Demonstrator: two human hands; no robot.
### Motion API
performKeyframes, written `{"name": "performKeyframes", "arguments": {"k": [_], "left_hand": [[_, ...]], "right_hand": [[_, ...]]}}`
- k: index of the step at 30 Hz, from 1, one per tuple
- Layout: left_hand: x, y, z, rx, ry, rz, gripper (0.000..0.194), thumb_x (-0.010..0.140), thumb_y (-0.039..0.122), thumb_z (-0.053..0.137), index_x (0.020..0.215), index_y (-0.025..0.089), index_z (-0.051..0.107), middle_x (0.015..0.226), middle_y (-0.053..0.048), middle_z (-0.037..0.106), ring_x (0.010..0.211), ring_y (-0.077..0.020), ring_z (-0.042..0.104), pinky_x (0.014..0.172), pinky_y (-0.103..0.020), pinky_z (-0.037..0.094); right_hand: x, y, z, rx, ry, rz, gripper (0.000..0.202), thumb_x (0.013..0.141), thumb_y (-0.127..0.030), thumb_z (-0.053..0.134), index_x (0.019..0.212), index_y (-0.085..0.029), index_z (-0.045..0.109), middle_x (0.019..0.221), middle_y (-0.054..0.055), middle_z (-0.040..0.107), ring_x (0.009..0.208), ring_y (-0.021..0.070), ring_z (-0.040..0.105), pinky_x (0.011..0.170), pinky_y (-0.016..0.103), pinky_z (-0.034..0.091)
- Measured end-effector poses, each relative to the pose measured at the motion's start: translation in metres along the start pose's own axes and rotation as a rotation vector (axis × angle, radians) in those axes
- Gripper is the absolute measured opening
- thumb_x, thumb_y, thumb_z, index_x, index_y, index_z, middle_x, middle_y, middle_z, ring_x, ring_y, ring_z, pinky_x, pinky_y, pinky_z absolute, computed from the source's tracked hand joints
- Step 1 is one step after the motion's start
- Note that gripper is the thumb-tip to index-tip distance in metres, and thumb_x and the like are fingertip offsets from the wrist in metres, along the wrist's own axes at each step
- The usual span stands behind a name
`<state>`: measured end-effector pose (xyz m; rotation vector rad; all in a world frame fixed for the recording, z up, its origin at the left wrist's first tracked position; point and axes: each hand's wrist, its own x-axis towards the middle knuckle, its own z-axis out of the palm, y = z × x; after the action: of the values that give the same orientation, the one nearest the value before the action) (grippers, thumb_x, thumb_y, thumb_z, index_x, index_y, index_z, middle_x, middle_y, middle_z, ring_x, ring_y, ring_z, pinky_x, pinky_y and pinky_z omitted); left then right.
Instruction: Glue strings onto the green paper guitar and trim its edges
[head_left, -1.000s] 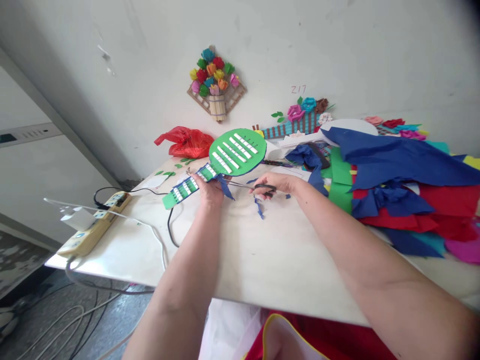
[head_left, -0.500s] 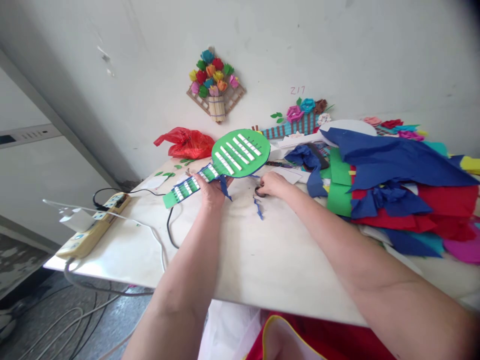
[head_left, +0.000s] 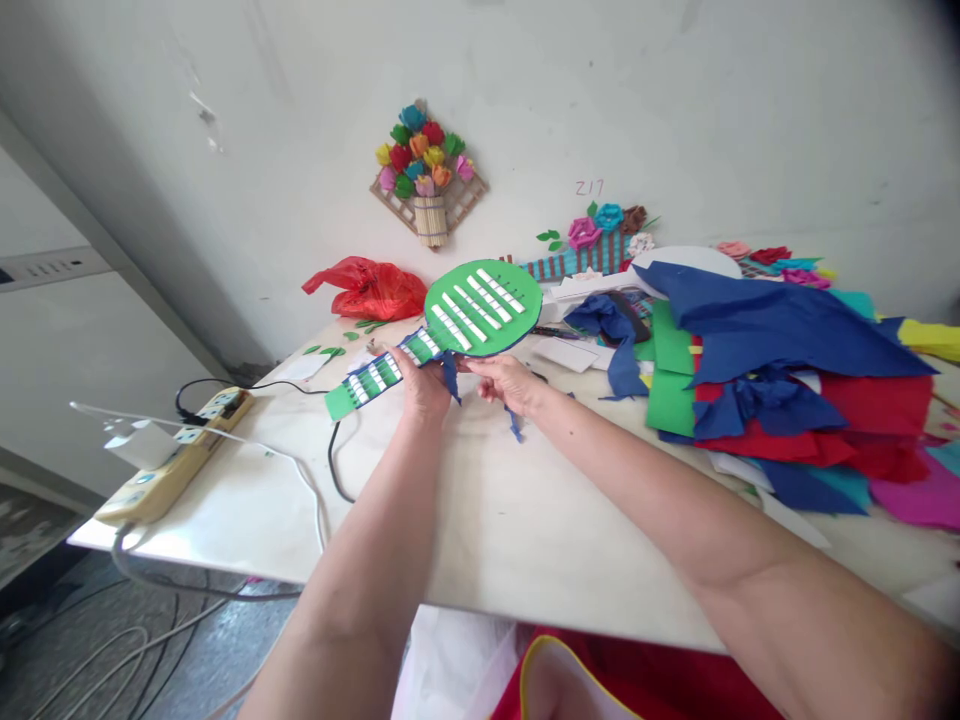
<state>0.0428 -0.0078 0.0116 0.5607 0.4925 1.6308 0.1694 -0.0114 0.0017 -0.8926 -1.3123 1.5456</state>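
The fingers point(head_left: 409, 365) of the left hand point(head_left: 424, 385) are closed on the neck of a green paper paddle point(head_left: 480, 305), where the round head narrows into its handle; thumb and fingers are curled tight around that narrow part. The fingers of the right hand point(head_left: 506, 378) are loosely curled, and their tips are brought against the lower rim of the paddle's head and the blue strip point(head_left: 450, 375) that hangs there; whether the strip is actually pinched cannot be told.

A second ago scissors were held in the right hand, and half a second ago that hand was lowered to the table point(head_left: 525, 520); now the hand is empty of them and has been moved left to the paddle. The cutting is judged to be finished for the moment, and the work is judged to have passed to handling the loose blue end.

The paddle is held lifted off the table, tilted, with its white-woven head up and away from the hands and its handle down to the left. Farther off, sheets of blue, red and green paper point(head_left: 772, 370) are heaped at the right, a red bag point(head_left: 367, 288) lies by the wall, and a power strip point(head_left: 169, 460) rests at the left edge.
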Motion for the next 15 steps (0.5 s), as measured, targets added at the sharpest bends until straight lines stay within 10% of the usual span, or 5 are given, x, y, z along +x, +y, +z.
{"name": "performKeyframes", "arguments": {"k": [15], "left_hand": [[-0.004, -0.008, 0.002, 0.057, -0.016, -0.132, 0.09, 0.067, 0.083, 0.011, 0.094, 0.013, 0.061, 0.054, -0.005, 0.054, 0.044, -0.0186, 0.053, 0.046, -0.032, 0.048]], "right_hand": [[-0.005, -0.003, 0.019, 0.421, -0.013, 0.094, 0.014, 0.082, -0.026, 0.056, 0.075, -0.013, 0.056, 0.059, -0.001, 0.057, 0.042, 0.0053, 0.045, 0.034, 0.016, 0.03]]}}
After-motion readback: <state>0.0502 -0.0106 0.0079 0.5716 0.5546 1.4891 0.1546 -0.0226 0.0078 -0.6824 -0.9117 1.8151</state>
